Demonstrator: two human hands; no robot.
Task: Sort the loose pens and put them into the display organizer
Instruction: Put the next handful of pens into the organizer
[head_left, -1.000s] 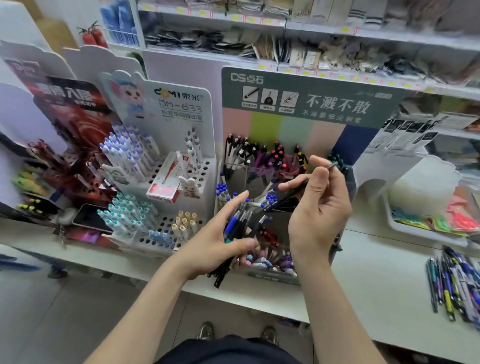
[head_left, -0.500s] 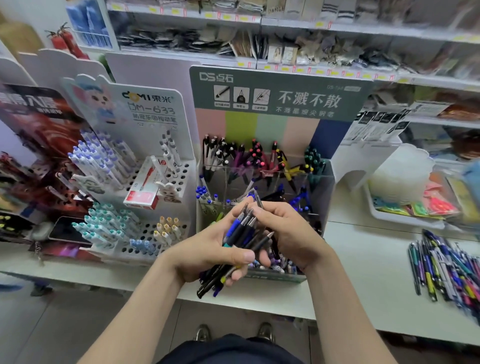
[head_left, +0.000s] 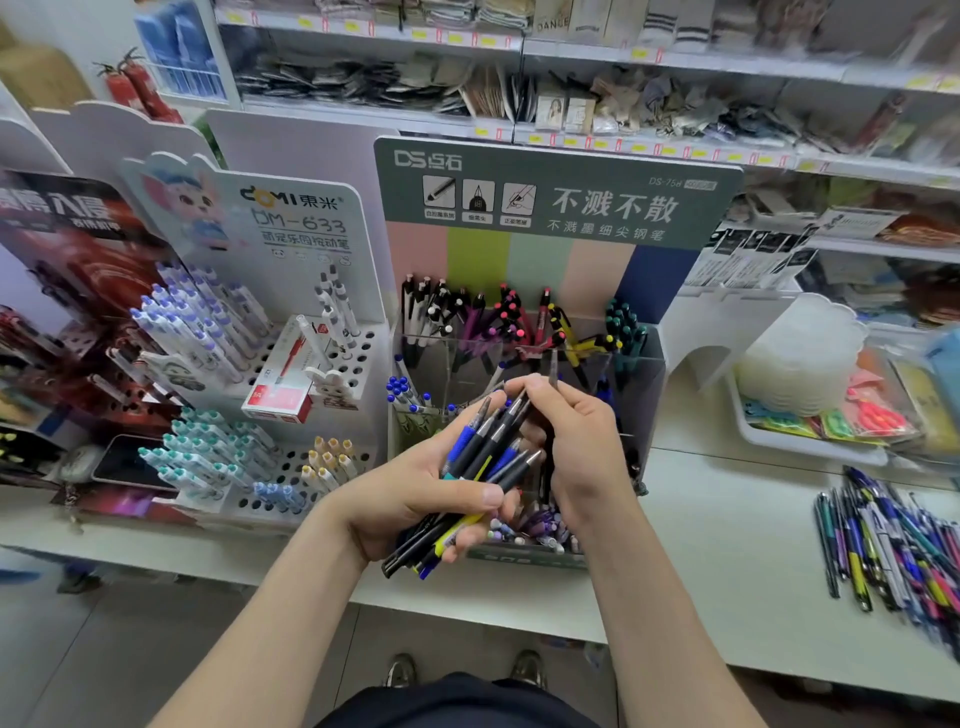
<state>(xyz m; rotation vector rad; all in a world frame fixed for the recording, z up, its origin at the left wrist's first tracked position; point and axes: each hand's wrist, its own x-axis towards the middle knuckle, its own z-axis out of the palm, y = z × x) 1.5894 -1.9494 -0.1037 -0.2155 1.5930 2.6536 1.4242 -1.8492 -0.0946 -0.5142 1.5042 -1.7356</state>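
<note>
A bunch of pens (head_left: 488, 457) is gripped in L hand (head_left: 415, 499), thumb clamped across it, held right in front of the organizer (head_left: 647, 374). One pen (head_left: 554, 371) is pinched by R hand (head_left: 582, 447) at the bunch's top end, tip poking up. More loose pens (head_left: 893, 540) are spread on the counter (head_left: 727, 545), far R.

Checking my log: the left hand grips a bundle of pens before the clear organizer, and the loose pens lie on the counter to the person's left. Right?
Wrong side: the head view shows the loose pens on the counter to the person's right. The left hand does grip the bundle of pens before the clear organizer.
</note>
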